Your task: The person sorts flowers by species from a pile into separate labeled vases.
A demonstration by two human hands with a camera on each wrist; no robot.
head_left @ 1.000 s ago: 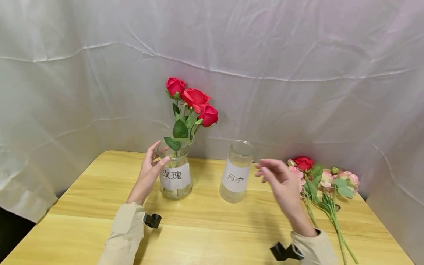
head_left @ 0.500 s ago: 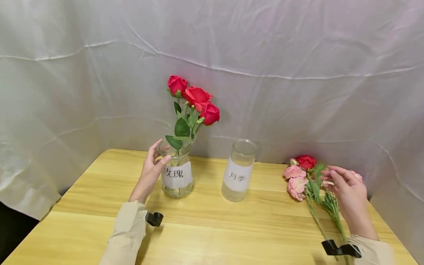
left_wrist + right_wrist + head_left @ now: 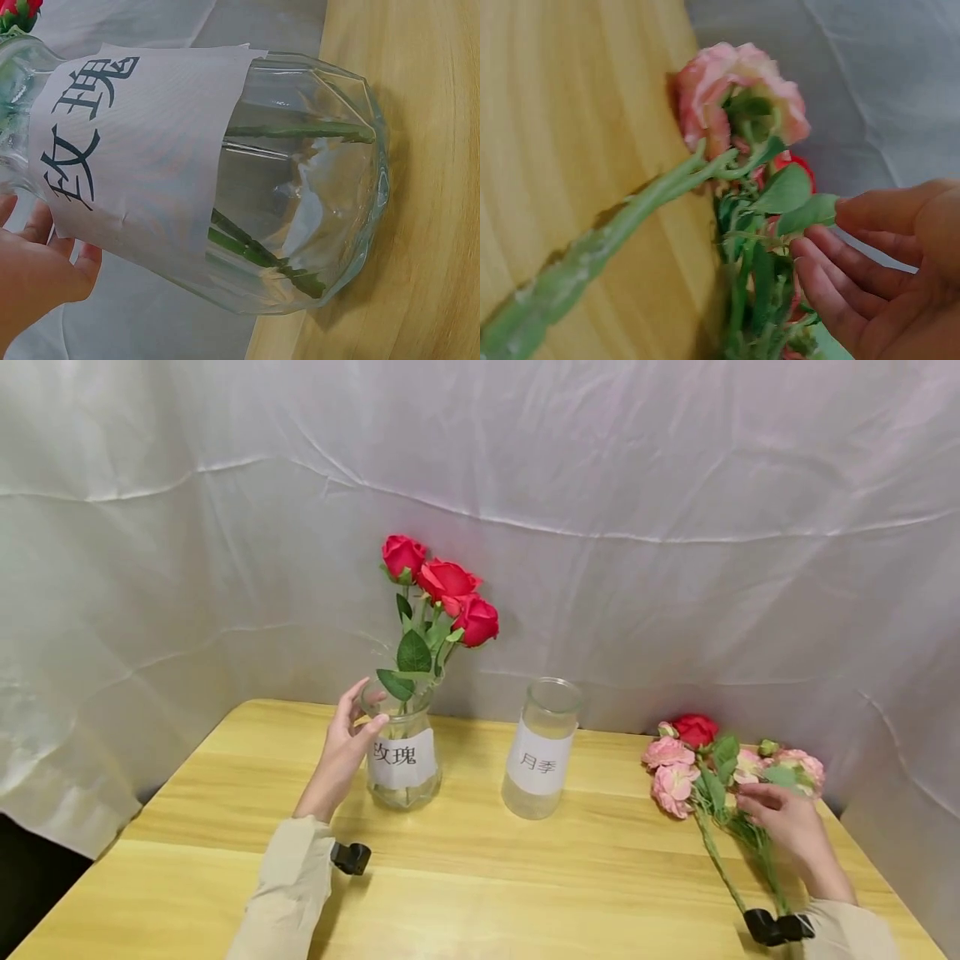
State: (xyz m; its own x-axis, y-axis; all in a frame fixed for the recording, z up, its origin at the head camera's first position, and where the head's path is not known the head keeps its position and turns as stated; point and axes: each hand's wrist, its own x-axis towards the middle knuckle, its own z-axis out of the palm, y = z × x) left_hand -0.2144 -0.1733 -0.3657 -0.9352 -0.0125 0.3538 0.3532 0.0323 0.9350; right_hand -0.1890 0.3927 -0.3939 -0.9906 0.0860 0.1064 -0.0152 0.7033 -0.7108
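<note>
The right hand [image 3: 783,822] has moved away from the jar [image 3: 540,762] and down to the flowers at the table's [image 3: 570,893] right end; in the latest half second it has sunk lower, to the stems [image 3: 761,852]. The left hand [image 3: 347,745] has stayed at the vase [image 3: 403,764], its fingers and thumb curled round the neck from the side.

The right fingers are bent a little and apart from the thumb, near a leaf [image 3: 815,212]; whether they touch it cannot be told, and no stem looks gripped.

The work seems part done. Three roses [image 3: 448,583] stand in the upright vase, marked 玫瑰, leaning right, their stem ends visible near its base. The jar, marked 月季, stands upright beside it with no flower in it. Left over, by the look of things, are the loose rose [image 3: 696,729] and the pink flowers [image 3: 673,785], which lie on the table.
</note>
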